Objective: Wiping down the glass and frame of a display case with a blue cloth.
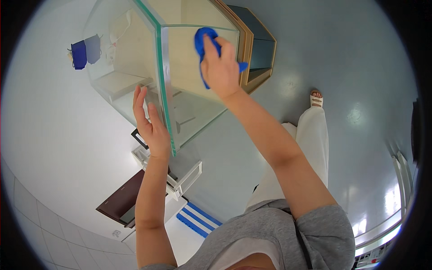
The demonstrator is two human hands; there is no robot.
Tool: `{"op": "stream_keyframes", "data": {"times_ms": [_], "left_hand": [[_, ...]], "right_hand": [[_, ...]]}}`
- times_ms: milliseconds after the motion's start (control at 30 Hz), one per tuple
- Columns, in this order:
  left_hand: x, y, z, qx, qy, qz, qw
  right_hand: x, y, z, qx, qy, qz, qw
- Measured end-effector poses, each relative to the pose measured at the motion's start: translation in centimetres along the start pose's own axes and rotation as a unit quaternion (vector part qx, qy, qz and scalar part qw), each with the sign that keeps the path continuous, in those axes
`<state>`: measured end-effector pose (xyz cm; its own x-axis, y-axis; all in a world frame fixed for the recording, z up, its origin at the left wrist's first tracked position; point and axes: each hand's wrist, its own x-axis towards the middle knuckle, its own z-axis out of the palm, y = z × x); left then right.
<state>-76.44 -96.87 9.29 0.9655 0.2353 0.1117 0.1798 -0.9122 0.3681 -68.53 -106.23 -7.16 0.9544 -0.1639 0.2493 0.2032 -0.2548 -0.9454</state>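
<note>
A blue cloth (204,42) is bunched under the fingers of my right hand (221,69), which presses it on a glass pane of a display case (163,81). One end of the cloth sticks out past my wrist side, near the case's wooden base frame (249,44). My left hand (152,126) holds nothing. Its fingers are spread a little and its palm side faces the green-edged glass, at or very near that edge; exact contact is hard to tell. Through the panes a pale inner panel (182,44) shows.
Blue fabric with cords (79,55) hangs on the white wall, mirrored in the glass. Beyond my left forearm are a white frame (190,179), a dark brown panel (119,197) and a blue-and-white striped item (199,219). Grey glossy floor (337,57) lies around my feet.
</note>
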Motion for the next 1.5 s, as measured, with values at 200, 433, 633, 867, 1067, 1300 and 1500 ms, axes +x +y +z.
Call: {"op": "stream_keyframes", "data": {"times_ms": [200, 433, 633, 867, 1067, 1300, 1500], "left_hand": [[0.2, -0.1, 0.8, -0.014, 0.006, 0.004, 1.0], [0.1, -0.2, 0.4, 0.002, 0.012, -0.011, 1.0], [0.0, -0.8, 0.3, 0.0, 0.031, -0.013, 0.999], [0.1, -2.2, 0.5, 0.031, 0.033, 0.018, 0.999], [0.1, -1.7, 0.8, 0.035, 0.036, 0.014, 0.999], [-0.8, -0.8, 0.5, 0.073, 0.0, -0.015, 0.997], [-1.0, 0.1, 0.2, 0.085, -0.021, -0.034, 0.996]], "right_hand": [[-1.1, 9.0, 1.8, -0.149, -0.117, 0.245, 0.951], [-12.8, 2.0, 0.5, -0.099, -0.308, 0.372, 0.87], [-15.0, -1.4, -4.3, 0.043, -0.532, 0.294, 0.793], [-4.3, 1.3, -9.1, 0.017, -0.219, 0.264, 0.939], [4.2, 1.7, -11.6, 0.034, -0.107, 0.194, 0.974], [10.6, 0.3, -7.8, -0.019, -0.183, 0.04, 0.982], [13.6, -0.5, -4.0, 0.011, -0.283, 0.009, 0.959]]}}
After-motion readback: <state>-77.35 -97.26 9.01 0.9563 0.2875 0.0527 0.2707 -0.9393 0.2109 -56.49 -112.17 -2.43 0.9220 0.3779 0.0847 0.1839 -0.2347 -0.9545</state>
